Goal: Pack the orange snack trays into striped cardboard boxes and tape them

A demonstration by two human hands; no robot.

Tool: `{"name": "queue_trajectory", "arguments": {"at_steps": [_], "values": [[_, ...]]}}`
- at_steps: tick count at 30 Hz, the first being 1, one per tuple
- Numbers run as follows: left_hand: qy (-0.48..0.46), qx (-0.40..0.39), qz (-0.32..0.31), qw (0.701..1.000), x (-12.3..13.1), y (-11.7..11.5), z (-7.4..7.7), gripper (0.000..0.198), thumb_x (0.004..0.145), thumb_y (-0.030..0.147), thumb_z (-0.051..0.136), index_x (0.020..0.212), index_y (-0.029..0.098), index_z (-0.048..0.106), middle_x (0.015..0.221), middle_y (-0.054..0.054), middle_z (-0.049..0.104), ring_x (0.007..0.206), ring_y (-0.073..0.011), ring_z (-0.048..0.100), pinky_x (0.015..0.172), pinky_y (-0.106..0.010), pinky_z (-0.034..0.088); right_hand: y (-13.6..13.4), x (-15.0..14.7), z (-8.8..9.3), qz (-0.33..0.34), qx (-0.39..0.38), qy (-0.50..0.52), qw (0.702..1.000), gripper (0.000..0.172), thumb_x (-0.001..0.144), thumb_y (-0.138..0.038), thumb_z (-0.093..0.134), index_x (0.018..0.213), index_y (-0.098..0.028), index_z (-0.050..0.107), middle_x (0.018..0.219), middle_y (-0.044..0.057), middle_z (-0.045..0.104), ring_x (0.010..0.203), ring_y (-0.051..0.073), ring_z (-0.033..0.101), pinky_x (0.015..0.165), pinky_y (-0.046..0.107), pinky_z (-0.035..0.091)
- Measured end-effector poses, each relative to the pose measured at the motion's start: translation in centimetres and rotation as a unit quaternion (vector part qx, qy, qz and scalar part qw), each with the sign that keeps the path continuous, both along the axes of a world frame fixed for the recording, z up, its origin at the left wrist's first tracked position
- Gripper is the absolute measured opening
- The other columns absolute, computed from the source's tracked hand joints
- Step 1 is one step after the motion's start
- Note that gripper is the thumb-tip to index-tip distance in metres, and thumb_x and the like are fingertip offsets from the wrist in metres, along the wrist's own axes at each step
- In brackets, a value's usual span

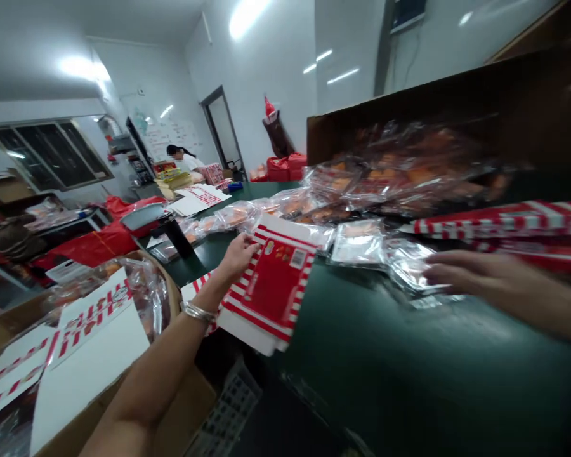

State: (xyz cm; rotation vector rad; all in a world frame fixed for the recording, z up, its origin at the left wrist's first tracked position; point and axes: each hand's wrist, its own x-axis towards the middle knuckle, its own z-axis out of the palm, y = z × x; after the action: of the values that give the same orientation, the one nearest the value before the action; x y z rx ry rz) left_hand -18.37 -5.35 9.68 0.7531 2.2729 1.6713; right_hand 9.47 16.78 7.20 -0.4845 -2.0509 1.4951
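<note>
My left hand (240, 257) is closed on the edge of a red-and-white striped carton (278, 279), which it holds tilted over the table's near edge. The carton has a red face with a white label, and its white end flaps stick out. My right hand (461, 273), smeared by motion, has its fingers stretched out over a silver foil packet (412, 263). Whether the fingertips touch that packet I cannot tell. Beside it lies another clear-and-silver packet (359, 244). Red striped cartons (504, 222) lie just behind my right hand.
Across the dark green table (361, 355) runs a row of clear bags (238, 214) with orange contents. More bags fill a large open cardboard box (342, 130). A black bottle (176, 235) stands at left. Flat cartons (92, 355) lie on a lower-left box. A person (181, 155) is far back.
</note>
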Motion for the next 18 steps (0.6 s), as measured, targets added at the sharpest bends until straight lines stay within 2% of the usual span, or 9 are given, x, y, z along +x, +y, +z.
{"name": "queue_trajectory", "arguments": {"at_steps": [2, 4, 6, 8, 10, 12, 15, 16, 18], "values": [[-0.036, 0.047, -0.051, 0.997, 5.3, 1.5, -1.2, 0.009, 0.083, 0.022, 0.059, 0.087, 0.021, 0.052, 0.068, 0.0, 0.067, 0.06, -0.018, 0.066, 0.061, -0.032, 0.054, -4.2, 1.7, 0.2, 0.036, -0.045, -0.025, 0.998, 0.032, 0.072, -0.046, 0.075, 0.094, -0.022, 0.071, 0.085, 0.011, 0.074, 0.071, 0.025, 0.069, 0.059, 0.036, 0.057], [-0.063, 0.083, -0.084, 0.991, 10.3, 1.9, -3.5, 0.011, 0.085, 0.027, 0.055, 0.092, 0.02, 0.05, 0.076, -0.002, 0.069, 0.066, -0.0186, 0.069, 0.064, -0.033, 0.055, -7.7, 2.6, 0.2, 0.067, -0.082, -0.023, 0.994, 0.035, 0.073, -0.044, 0.073, 0.1, -0.022, 0.069, 0.089, 0.008, 0.075, 0.076, 0.024, 0.07, 0.064, 0.036, 0.058], [-0.078, 0.105, -0.085, 0.988, 14.3, 1.4, -5.8, 0.018, 0.085, 0.027, 0.056, 0.099, 0.019, 0.05, 0.09, -0.007, 0.07, 0.081, -0.0213, 0.07, 0.074, -0.036, 0.056, -9.4, 3.6, 0.5, 0.083, -0.085, -0.035, 0.992, 0.025, 0.075, -0.042, 0.069, 0.089, -0.02, 0.069, 0.082, 0.005, 0.074, 0.071, 0.022, 0.069, 0.062, 0.033, 0.056], [-0.057, 0.129, -0.067, 0.988, 16.9, 0.5, -7.4, 0.033, 0.082, 0.024, 0.062, 0.112, 0.018, 0.05, 0.114, -0.012, 0.066, 0.106, -0.0241, 0.065, 0.091, -0.039, 0.051, -9.6, 5.5, 1.2, 0.121, -0.051, -0.09, 0.987, 0.019, 0.079, -0.038, 0.065, 0.08, -0.02, 0.069, 0.077, 0.004, 0.074, 0.066, 0.02, 0.068, 0.059, 0.031, 0.054], [-0.003, 0.151, -0.098, 0.984, 18.8, -0.3, -8.0, 0.048, 0.08, 0.022, 0.066, 0.124, 0.019, 0.05, 0.135, -0.013, 0.056, 0.126, -0.0249, 0.052, 0.107, -0.04, 0.04, -9.2, 7.5, 2.5, 0.167, 0.024, -0.142, 0.975, 0.015, 0.082, -0.032, 0.059, 0.079, -0.021, 0.069, 0.079, 0.002, 0.074, 0.067, 0.019, 0.067, 0.061, 0.03, 0.052], [0.021, 0.16, -0.188, 0.969, 20.2, -0.6, -7.7, 0.055, 0.077, 0.022, 0.07, 0.129, 0.019, 0.052, 0.141, -0.012, 0.053, 0.13, -0.0258, 0.049, 0.111, -0.04, 0.034, -9.0, 9.0, 3.9, 0.181, 0.138, -0.179, 0.957, 0.017, 0.084, -0.027, 0.055, 0.078, -0.022, 0.069, 0.077, 0.001, 0.072, 0.067, 0.018, 0.064, 0.061, 0.027, 0.049], [-0.089, 0.147, -0.314, 0.934, 21.1, -0.2, -7.2, 0.045, 0.071, 0.023, 0.076, 0.114, 0.016, 0.065, 0.114, -0.01, 0.07, 0.106, -0.0261, 0.063, 0.099, -0.039, 0.046, -9.4, 9.9, 4.7, 0.146, 0.266, -0.254, 0.918, 0.02, 0.084, -0.024, 0.053, 0.068, -0.021, 0.066, 0.064, 0.001, 0.066, 0.056, 0.015, 0.055, 0.053, 0.025, 0.04], [-0.136, 0.14, -0.335, 0.922, 21.1, 0.0, -7.2, 0.037, 0.069, 0.025, 0.077, 0.104, 0.015, 0.069, 0.103, -0.009, 0.073, 0.096, -0.0246, 0.065, 0.094, -0.038, 0.048, -9.6, 9.9, 4.6, 0.141, 0.274, -0.277, 0.91, 0.021, 0.084, -0.026, 0.054, 0.066, -0.021, 0.065, 0.06, 0.001, 0.063, 0.053, 0.014, 0.053, 0.051, 0.025, 0.037], [-0.205, 0.127, -0.365, 0.899, 20.7, 0.4, -7.5, 0.025, 0.069, 0.029, 0.077, 0.088, 0.014, 0.074, 0.086, -0.006, 0.075, 0.082, -0.0214, 0.067, 0.088, -0.035, 0.05, -9.7, 9.8, 3.9, 0.126, 0.235, -0.27, 0.925, 0.02, 0.082, -0.033, 0.061, 0.066, -0.022, 0.064, 0.058, 0.0, 0.063, 0.051, 0.014, 0.052, 0.049, 0.025, 0.036]]}}
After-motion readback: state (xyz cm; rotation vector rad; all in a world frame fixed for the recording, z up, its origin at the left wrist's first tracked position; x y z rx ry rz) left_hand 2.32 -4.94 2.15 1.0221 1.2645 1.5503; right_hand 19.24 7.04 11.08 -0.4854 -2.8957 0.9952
